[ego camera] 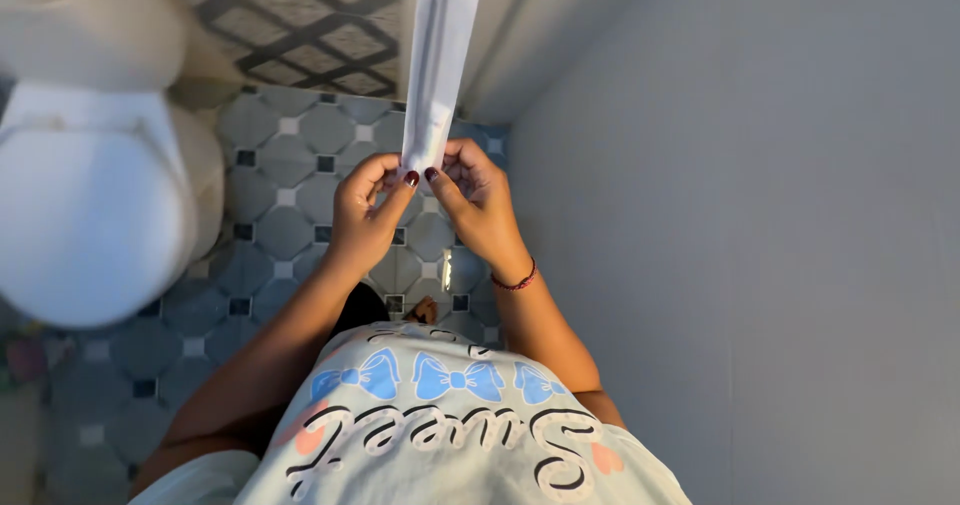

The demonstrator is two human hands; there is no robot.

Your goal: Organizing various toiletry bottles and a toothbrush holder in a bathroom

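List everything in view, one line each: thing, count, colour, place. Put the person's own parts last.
long sealed packet: one, white and translucent with a thin dark rod inside, held upright at top centre
toilet: one, white, lid shut, at the left
floor tiles: many, grey-blue with small dark and white squares, below and around the toilet
wall: one, plain grey, at the right
shirt: one, pale with blue bows, at the bottom
bracelet: one, dark red, on the right wrist
left hand: one, dark red nails, pinching the packet's lower end
right hand: one, pinching the same end opposite
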